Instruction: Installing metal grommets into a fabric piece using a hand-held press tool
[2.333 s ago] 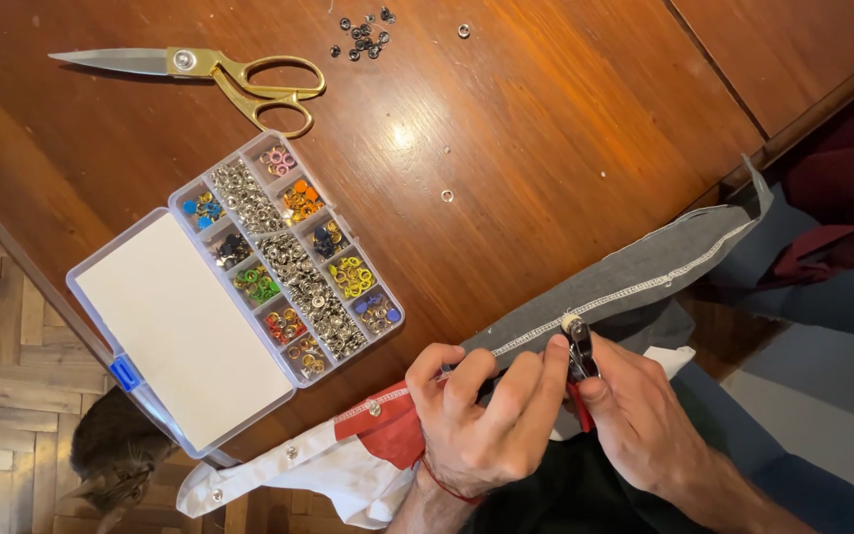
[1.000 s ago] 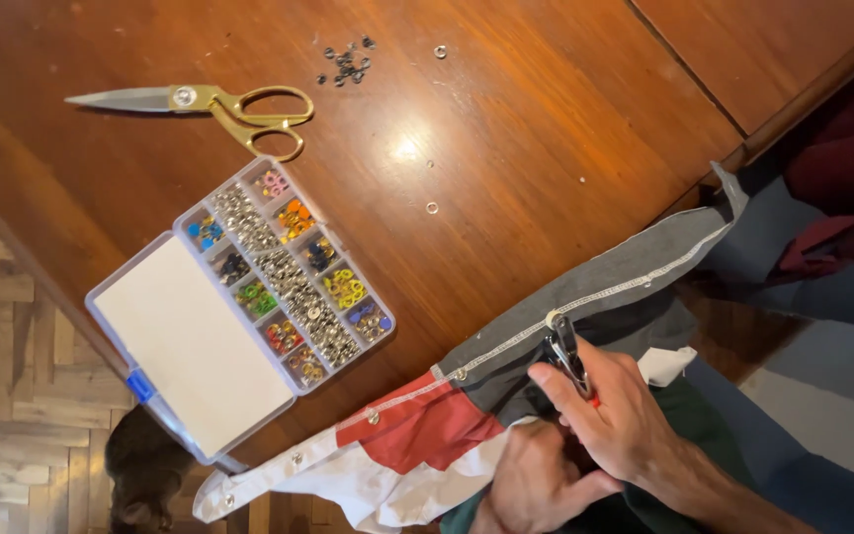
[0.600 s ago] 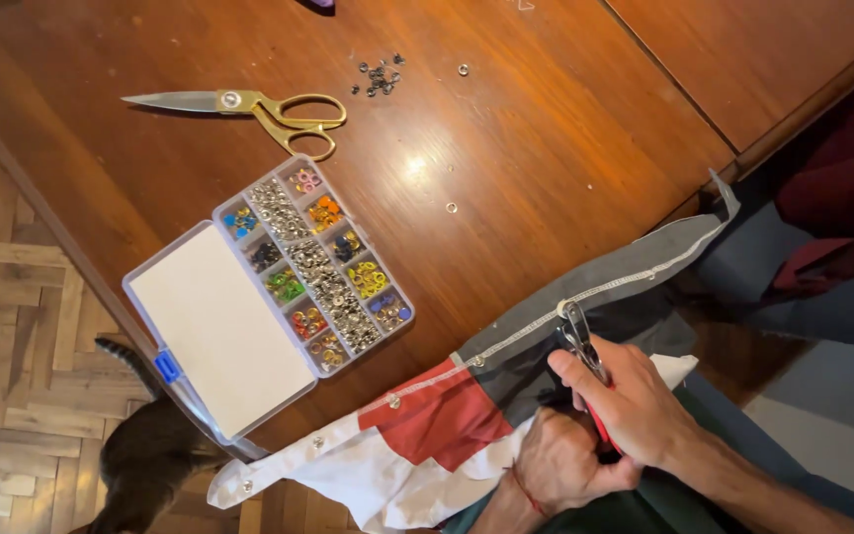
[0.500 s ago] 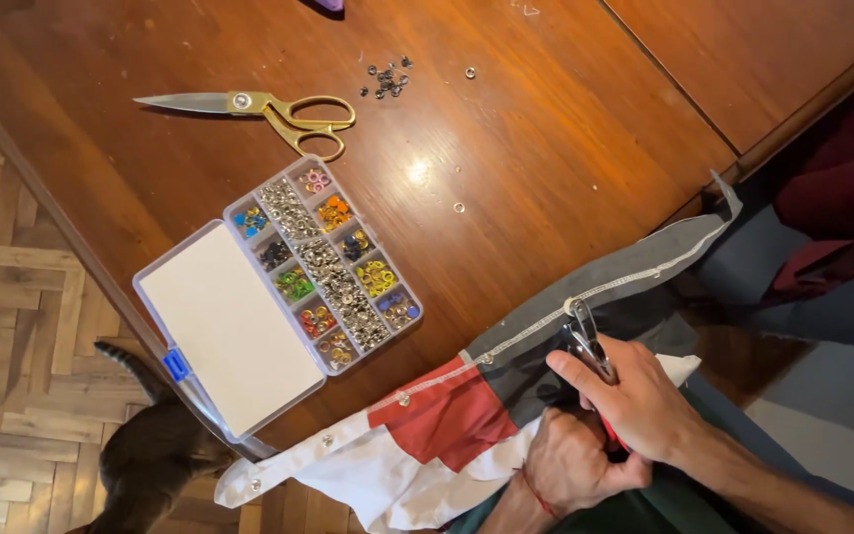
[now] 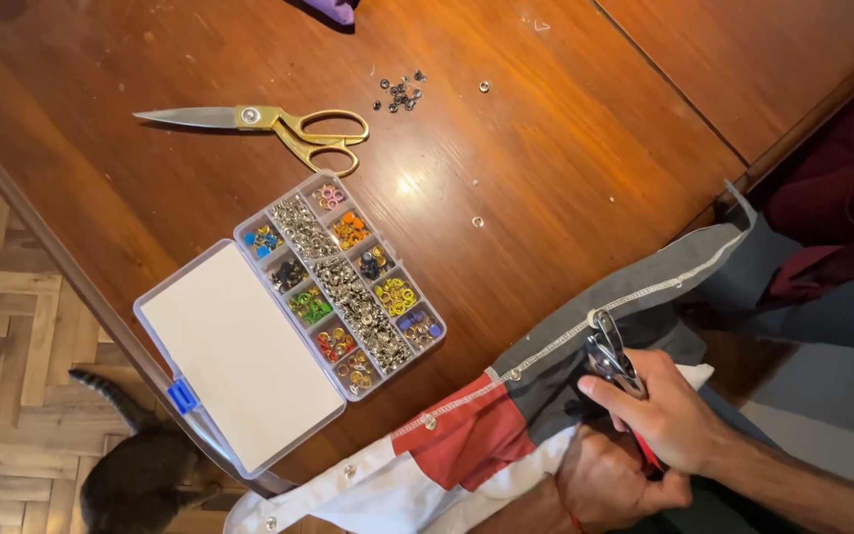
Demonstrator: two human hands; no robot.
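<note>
Grey-and-red fabric under pliers, lower right of frame.
Right hand is closed around the pliers; left hand grips the fabric beneath.

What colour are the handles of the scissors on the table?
Gold; the scissors have silver blades, clearest in the head view.

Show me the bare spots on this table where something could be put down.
Bare wood lies between the scissors, the compartment box and the table's left edge; more lies between the loose eyelets, the lone ring and the seam. It is crowded near the fabric, pliers, right hand and left hand.
</note>
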